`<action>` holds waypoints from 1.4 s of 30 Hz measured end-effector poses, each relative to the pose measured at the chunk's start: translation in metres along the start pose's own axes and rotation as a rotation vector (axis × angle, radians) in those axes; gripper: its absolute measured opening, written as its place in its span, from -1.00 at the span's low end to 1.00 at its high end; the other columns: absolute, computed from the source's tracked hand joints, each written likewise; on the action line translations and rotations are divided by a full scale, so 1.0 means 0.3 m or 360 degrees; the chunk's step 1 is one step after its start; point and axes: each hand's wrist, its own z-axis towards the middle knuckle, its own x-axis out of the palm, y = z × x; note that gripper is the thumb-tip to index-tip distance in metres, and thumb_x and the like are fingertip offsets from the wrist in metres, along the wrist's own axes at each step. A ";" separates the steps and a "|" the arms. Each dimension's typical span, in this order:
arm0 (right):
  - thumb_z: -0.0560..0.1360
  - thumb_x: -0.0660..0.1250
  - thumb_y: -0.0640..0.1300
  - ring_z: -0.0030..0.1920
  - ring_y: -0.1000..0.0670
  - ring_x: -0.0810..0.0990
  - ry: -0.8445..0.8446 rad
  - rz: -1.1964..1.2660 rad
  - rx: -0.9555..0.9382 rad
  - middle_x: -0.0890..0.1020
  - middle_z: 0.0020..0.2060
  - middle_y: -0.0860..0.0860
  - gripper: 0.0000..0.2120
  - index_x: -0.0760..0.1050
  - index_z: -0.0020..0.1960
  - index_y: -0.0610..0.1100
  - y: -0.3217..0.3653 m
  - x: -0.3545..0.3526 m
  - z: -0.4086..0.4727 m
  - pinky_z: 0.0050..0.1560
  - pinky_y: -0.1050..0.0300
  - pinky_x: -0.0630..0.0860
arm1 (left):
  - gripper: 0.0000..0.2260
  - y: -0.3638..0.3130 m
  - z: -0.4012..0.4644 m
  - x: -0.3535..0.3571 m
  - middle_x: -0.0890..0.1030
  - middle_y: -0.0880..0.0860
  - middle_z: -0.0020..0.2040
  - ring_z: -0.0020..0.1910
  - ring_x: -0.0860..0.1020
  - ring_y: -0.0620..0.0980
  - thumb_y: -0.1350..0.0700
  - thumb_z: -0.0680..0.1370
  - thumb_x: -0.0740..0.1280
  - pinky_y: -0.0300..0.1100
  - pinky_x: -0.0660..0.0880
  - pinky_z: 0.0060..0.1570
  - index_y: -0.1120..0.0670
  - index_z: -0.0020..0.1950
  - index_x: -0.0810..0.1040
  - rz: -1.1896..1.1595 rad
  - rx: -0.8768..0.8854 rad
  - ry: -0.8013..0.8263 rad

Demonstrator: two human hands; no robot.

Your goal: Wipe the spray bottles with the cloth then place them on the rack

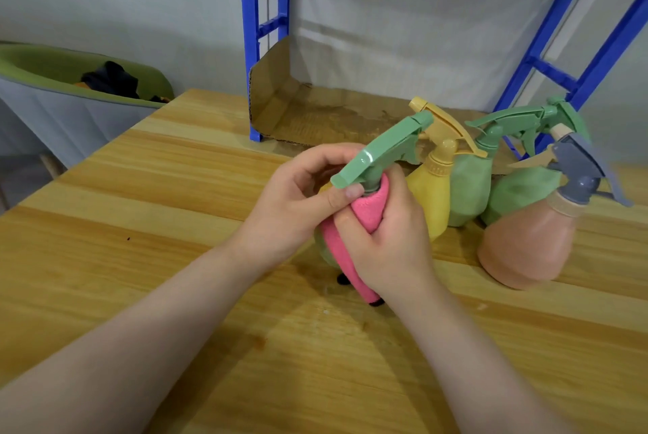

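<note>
Five spray bottles stand on the wooden table [140, 258]. At far left sits a green-rimmed chair [52, 83]. The left hand [294, 202] curls round the trigger head of the near green bottle [382, 153]; the right hand [389, 240] wraps a pink cloth [371, 205] around that bottle's neck and body. Just beside stand a yellow bottle [431, 198], two more green bottles [470, 188] and, farthest right, a peach bottle [526, 244] with a grey trigger. Behind them stands the blue rack [250, 48], cardboard [315, 111] on its lowest shelf.

wooden table [147, 223], green bin [52, 72], cardboard sheet [315, 114]
</note>
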 end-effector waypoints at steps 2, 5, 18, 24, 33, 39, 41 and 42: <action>0.44 0.27 0.18 -0.12 0.11 0.58 -0.0091 -0.0097 -0.0010 0.58 -0.11 0.15 -0.66 0.40 0.10 0.00 -0.001 0.010 -0.007 -0.16 0.05 0.54 | -0.78 0.010 0.001 0.011 0.65 -0.11 0.11 0.13 0.58 -0.12 0.19 0.48 0.37 -0.27 0.45 0.14 0.14 0.12 0.56 0.0030 0.0040 -0.0038; 0.46 0.26 0.18 -0.13 0.10 0.56 -0.0135 -0.0156 -0.0051 0.57 -0.12 0.13 -0.65 0.40 0.11 -0.03 -0.003 0.018 -0.010 -0.16 0.09 0.52 | -0.81 0.017 -0.002 0.021 0.66 -0.09 0.08 0.12 0.60 -0.11 0.20 0.51 0.35 -0.26 0.47 0.12 0.10 0.11 0.59 0.0007 0.0034 -0.0090; 0.37 0.32 0.34 0.36 0.21 0.39 0.0300 0.0091 0.0078 0.40 0.39 0.16 -0.15 0.14 0.54 0.05 -0.033 0.042 -0.023 0.34 0.24 0.40 | -0.71 -0.053 0.037 -0.050 0.67 0.00 0.02 -0.05 0.58 -0.05 -0.09 0.53 0.27 -0.01 0.56 0.08 0.02 0.10 0.65 -0.0623 -0.0234 -0.0836; 0.43 0.29 0.36 0.38 0.20 0.41 0.0424 0.0331 0.0067 0.41 0.38 0.20 -0.22 0.08 0.52 0.14 -0.039 0.043 -0.025 0.36 0.16 0.41 | -0.72 -0.077 0.049 -0.072 0.68 -0.03 0.03 0.01 0.60 -0.11 -0.07 0.64 0.20 0.09 0.38 0.39 0.03 0.06 0.65 -0.0848 -0.0206 -0.0873; 0.52 0.25 0.16 0.10 0.32 0.53 0.0440 0.0266 -0.0135 0.54 0.05 0.40 -0.75 0.35 0.19 0.32 -0.008 0.016 -0.011 0.12 0.41 0.42 | -0.76 -0.027 0.011 -0.037 0.61 0.13 -0.16 -0.15 0.55 0.04 0.07 0.59 0.26 -0.11 0.50 -0.08 0.21 -0.02 0.63 -0.0381 -0.0303 -0.0289; 0.56 0.31 0.04 0.08 0.40 0.50 0.0370 0.0264 -0.0106 0.52 -0.03 0.47 -0.79 0.41 0.09 0.35 -0.002 0.007 -0.004 0.09 0.57 0.31 | -0.75 -0.015 -0.003 -0.015 0.58 0.13 -0.18 -0.16 0.53 -0.01 0.06 0.59 0.29 -0.18 0.47 -0.08 0.17 -0.16 0.64 -0.0101 -0.0250 -0.0076; 0.58 0.31 0.00 0.06 0.29 0.53 0.0191 0.0138 -0.0211 0.51 -0.08 0.34 -0.84 0.46 0.13 0.18 0.001 0.012 -0.008 0.06 0.61 0.29 | -0.75 -0.017 0.003 -0.018 0.55 0.11 -0.15 -0.14 0.52 -0.03 0.02 0.58 0.26 -0.18 0.45 -0.05 0.14 -0.13 0.64 -0.0005 -0.0205 -0.0060; 0.58 0.29 0.01 0.05 0.22 0.54 0.0096 0.0069 -0.0233 0.52 -0.05 0.29 -0.81 0.48 0.18 0.07 0.003 0.013 -0.008 0.06 0.59 0.31 | -0.75 -0.021 0.007 -0.018 0.56 0.09 -0.14 -0.12 0.52 -0.03 0.03 0.58 0.25 -0.18 0.45 -0.04 0.15 -0.09 0.64 -0.0014 -0.0183 -0.0047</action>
